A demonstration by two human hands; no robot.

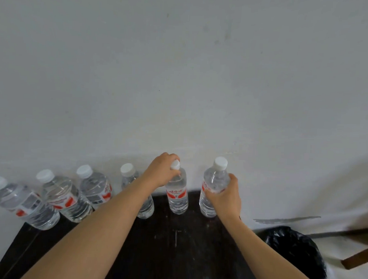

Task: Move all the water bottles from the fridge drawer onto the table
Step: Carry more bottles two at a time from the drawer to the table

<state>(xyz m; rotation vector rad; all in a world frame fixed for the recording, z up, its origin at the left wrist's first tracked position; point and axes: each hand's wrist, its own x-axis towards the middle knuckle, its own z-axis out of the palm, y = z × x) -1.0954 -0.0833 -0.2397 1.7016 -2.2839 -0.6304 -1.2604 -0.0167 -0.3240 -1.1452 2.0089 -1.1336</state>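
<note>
Several clear water bottles with white caps and red labels stand in a row along the back of a dark wooden table (174,244), against a white wall. My left hand (161,170) grips the neck and cap of one upright bottle (177,199). To its right, my right hand (226,197) wraps around the body of another upright bottle (214,180), whose base is at the table's back right corner. More bottles (64,194) stand to the left, one partly hidden behind my left forearm. The fridge drawer is not in view.
A bin lined with a black plastic bag (296,249) sits just right of the table. A piece of brown wooden furniture (359,248) shows at the far right edge. The white wall (181,76) rises directly behind the bottles.
</note>
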